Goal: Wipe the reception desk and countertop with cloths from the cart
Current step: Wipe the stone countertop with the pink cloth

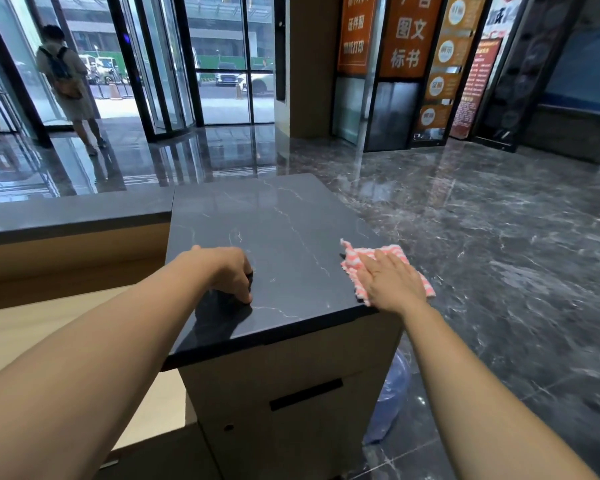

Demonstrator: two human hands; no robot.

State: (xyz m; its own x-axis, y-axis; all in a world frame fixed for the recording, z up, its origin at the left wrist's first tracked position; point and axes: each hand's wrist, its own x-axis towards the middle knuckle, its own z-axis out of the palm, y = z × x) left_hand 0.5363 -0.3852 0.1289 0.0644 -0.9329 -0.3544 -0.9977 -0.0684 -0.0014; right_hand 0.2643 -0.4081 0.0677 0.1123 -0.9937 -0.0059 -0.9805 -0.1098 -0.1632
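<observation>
Mid-wipe: our right grip [392, 282], fingers straight, presses the pink-and-white striped cloth [352, 263] on the dark marble desk's [274, 220] right edge, lower centre. Our left grip [231, 271] curls, contents unclear. We judge a leftward sweep comes next.

Ahead of you a glossy dark marble floor with pale veins [482, 237] mirrors daylight from the tall black-framed glass revolving door [160, 64] and the glazed wall panels [222, 46]. Orange printed signboards [409, 36] stand to your right, beside a tan square pillar [309, 81]. A person with a backpack [66, 74] stands by the glass.
</observation>
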